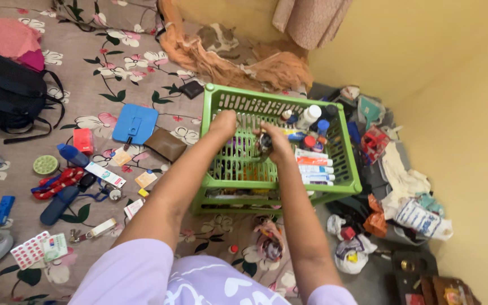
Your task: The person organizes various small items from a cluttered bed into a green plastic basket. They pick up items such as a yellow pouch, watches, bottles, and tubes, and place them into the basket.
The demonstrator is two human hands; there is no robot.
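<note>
A green slatted plastic basket [345,181] stands on a flowered bedspread in the middle of the head view. Both my arms reach into it. My left hand [224,121] is curled shut just inside the basket's far left part; I cannot see anything in it. My right hand [275,144] is closed around a small dark object [264,144] above the basket's middle. Several tubes [314,166], a white bottle [309,117] and small jars lie along the basket's right side.
Left of the basket lie a brown wallet [166,145], a blue flat case [135,123], a red box [83,140], a blue bottle, pill strips [29,250] and a black backpack [7,90]. Orange cloth [221,62] is behind. Bags and clutter fill the floor by the yellow wall.
</note>
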